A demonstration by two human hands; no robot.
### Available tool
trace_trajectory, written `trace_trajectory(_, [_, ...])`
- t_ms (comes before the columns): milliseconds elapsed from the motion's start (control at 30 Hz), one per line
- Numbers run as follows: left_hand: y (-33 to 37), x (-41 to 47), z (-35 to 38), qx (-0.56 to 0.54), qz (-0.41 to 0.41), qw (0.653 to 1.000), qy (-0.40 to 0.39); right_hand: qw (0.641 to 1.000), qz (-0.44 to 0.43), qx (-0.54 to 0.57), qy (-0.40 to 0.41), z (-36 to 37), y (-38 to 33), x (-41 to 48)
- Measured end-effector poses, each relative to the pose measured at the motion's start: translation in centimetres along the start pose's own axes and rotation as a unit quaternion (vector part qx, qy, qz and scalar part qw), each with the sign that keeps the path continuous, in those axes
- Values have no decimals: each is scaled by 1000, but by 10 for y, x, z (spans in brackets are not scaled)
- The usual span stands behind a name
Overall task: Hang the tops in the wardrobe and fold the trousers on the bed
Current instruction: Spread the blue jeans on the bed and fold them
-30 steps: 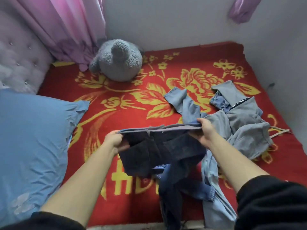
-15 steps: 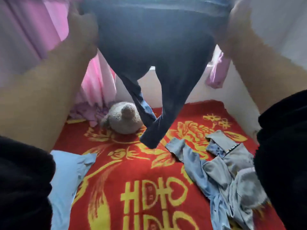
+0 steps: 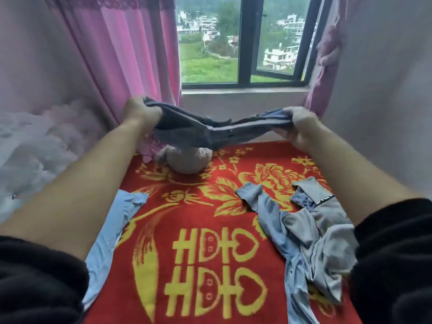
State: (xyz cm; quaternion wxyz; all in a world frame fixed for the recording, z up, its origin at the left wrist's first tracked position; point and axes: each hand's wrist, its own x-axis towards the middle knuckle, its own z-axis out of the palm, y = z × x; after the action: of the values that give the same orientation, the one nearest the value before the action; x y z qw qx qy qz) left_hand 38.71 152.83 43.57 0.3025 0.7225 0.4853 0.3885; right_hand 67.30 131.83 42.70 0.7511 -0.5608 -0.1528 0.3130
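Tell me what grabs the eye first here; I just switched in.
The left hand and right hand stretch dark trousers in the air at mid-frame, before the window. Below lies a loud red-and-gold bedspread, with a heap of pale clothes on its right side and a plush toy at its far edge.

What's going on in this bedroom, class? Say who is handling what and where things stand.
A person holds a pair of dark trousers stretched between the left hand and the right hand. Each hand grips one end, in the air above the red blanket on the bed. No folded garment shows yet. A heap of pale jeans and grey clothes lies crumpled on the blanket at the right.
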Motion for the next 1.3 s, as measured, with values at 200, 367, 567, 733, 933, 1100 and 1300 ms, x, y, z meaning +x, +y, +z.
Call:
trace_trajectory(200, [-159, -176, 73, 294, -128, 918, -233, 959, 258, -86, 77, -105, 223, -68])
trace_trajectory(367, [-241, -306, 103, 354, -218, 858, -304, 915, 356, -71, 175, -171, 341, -135])
trace_trajectory(567, [-266, -357, 96, 406, -209, 837, -301, 899, 396, -77, 169, -195, 368, -167])
trace_trajectory(733, [-245, -331, 96, 385, -25, 911, -145, 952, 279, -21, 128, -182, 338, -153])
trace_trajectory(933, [-288, -365, 98, 411, 127, 890, -149, 924, 229, -153, 267, -218, 374, -187])
trace_trajectory(1100, [-380, -458, 122, 498, 2, 694, -521, 820, 446, -245, 263, -286, 496, -261])
trace_trajectory(1300, [-439, -517, 144, 487, 2, 695, -529, 776, 437, -381, 250, -307, 574, -301])
